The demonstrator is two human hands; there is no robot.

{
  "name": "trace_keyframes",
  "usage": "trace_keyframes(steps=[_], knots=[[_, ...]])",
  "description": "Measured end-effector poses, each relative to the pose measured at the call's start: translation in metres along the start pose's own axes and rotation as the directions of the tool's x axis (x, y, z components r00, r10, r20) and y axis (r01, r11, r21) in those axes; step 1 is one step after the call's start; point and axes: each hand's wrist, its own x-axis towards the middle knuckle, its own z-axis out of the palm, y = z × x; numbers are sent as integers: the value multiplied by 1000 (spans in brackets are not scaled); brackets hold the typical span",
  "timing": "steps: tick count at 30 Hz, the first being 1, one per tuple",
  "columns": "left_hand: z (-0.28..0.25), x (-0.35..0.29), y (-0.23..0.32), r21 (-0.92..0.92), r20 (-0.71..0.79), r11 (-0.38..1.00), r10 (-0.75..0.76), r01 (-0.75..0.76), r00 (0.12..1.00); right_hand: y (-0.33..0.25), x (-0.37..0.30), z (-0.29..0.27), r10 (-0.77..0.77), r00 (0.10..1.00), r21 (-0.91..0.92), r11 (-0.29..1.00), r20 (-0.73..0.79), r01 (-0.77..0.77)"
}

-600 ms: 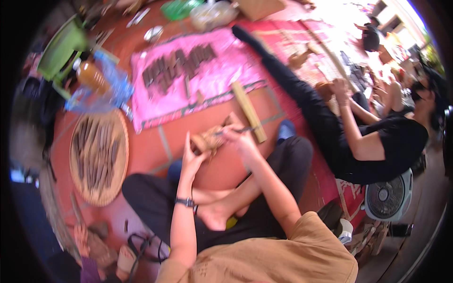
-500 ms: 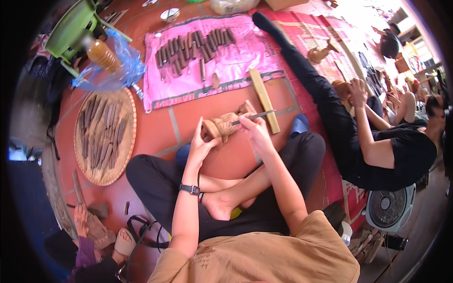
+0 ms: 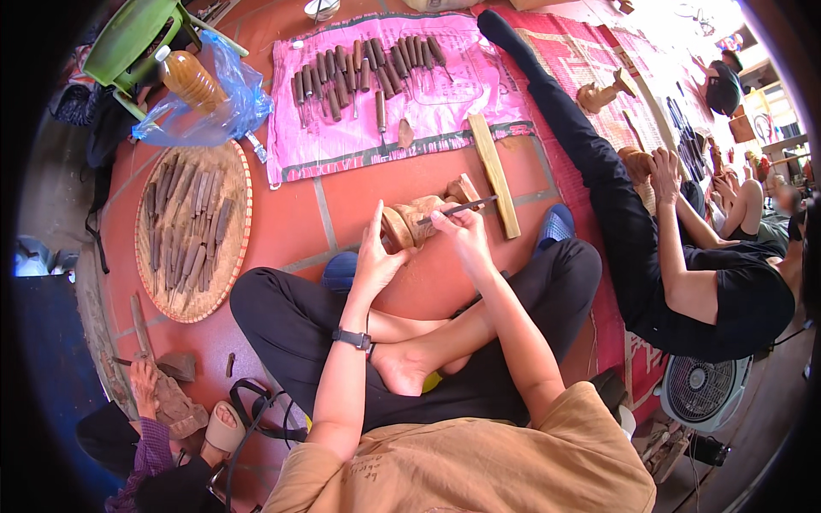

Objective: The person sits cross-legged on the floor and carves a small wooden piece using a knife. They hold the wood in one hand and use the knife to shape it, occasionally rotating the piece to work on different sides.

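In front of my crossed legs a light-brown wood carving [image 3: 417,214] lies tilted low over the tiled floor. My left hand [image 3: 379,258] steadies its round left end between thumb and fingers. A thin, dark, narrow tool, perhaps a file [image 3: 475,205], is pinched in my right hand [image 3: 466,238]. Its left end rests at or just over the middle of the carving; whether it touches cannot be made out. The tool's other end points off to the right.
A wooden strip [image 3: 494,175] lies right of the carving. Beyond it, many wood-handled tools rest on a pink sheet [image 3: 479,77]. More fill a round woven tray [image 3: 246,214] at left. Co-workers sit at right, near a fan [image 3: 703,389], and lower left, beside a mallet [image 3: 178,367].
The whole view has shifted slightly. My left fingers have straightened along the carving's end, and the carving has turned a little. My right hand keeps its grip on the tool.
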Motion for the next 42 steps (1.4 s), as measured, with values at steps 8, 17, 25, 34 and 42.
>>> trace_keyframes(steps=[8,17,25,34,42], knots=[[2,-4,14,113,8,991,-78,77,997,-15,-6,4,20,999,-34,999,34,-19],[2,-6,26,169,5,985,-48,47,999,-8,10,-11,-168,966,-69,985,-194,158],[10,-6,36,256,-83,966,59,-36,995,-27,10,-14,-152,967,-80,987,-203,138],[11,-1,4,147,-64,989,28,-19,998,-18,11,-15,-159,969,-220,969,-191,115],[9,2,-5,77,-57,992,-99,104,993,-14,9,-13,-14,987,26,999,-161,19]])
